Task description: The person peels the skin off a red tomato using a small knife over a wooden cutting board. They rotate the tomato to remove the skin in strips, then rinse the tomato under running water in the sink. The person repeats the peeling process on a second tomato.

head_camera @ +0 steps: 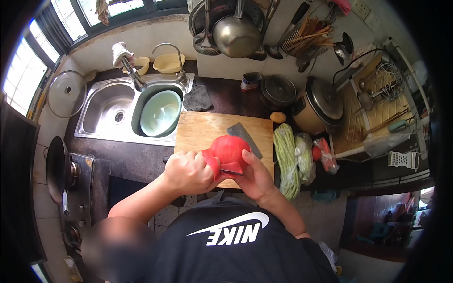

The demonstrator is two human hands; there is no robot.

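My left hand is closed around a knife, whose dark narrow blade shows under a loose flap of red skin. In my right hand rests a large round red fruit, apparently a tomato, partly peeled, with the thumb on its side. A strip of red peel hangs beside my left fingers. Both hands are above the near part of a wooden cutting board. A grey rectangular metal blade lies on the board behind the fruit, partly hidden by it.
Left of the board is a double steel sink with a pale green bowl; a wok sits on the stove. To the right are a potato, bagged long green beans and a rice cooker. Pans and ladles hang behind.
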